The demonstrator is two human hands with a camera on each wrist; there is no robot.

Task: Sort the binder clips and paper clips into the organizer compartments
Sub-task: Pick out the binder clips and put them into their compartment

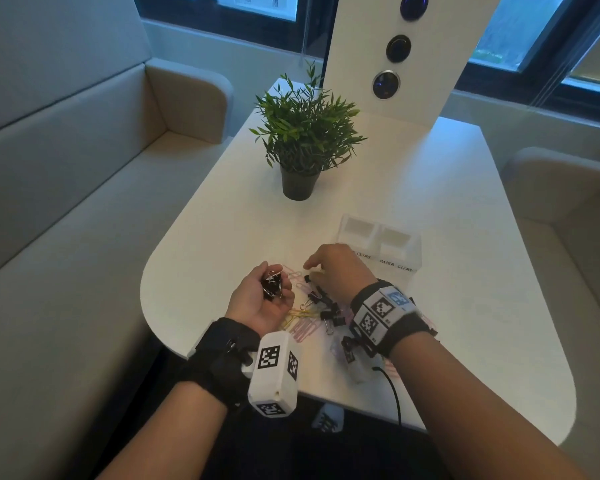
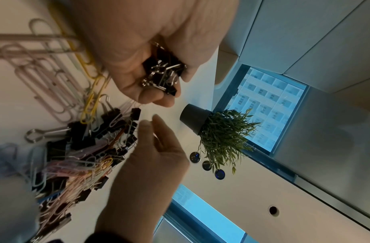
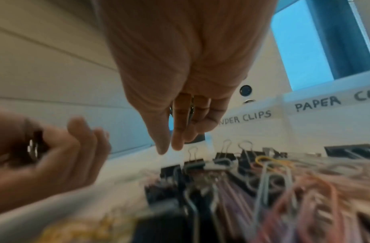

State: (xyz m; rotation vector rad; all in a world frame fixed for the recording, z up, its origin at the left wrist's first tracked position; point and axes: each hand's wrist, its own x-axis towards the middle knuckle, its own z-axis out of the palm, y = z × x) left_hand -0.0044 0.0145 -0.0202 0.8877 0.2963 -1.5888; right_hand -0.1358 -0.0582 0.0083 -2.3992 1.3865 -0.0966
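Note:
My left hand [image 1: 255, 303] lies palm up at the left of the pile, cupped around several black binder clips [image 1: 271, 286]; the left wrist view shows these clips [image 2: 163, 74] nested in its curled fingers. My right hand [image 1: 330, 269] hovers palm down over the mixed pile of black binder clips and coloured paper clips [image 1: 323, 310], fingers pointing down close together with nothing seen between their tips [image 3: 176, 141]. The white organizer [image 1: 395, 266] stands just beyond the right hand, its front labelled "binder clips" and "paper clips" [image 3: 263, 125]. Both compartments look empty.
A potted plant [image 1: 302, 140] stands mid-table behind the hands. A white panel with round buttons [image 1: 394, 50] rises at the far end. The table's rounded edge [image 1: 174, 344] is near my left wrist. A black cable [image 1: 394, 393] runs off the near edge. Benches flank both sides.

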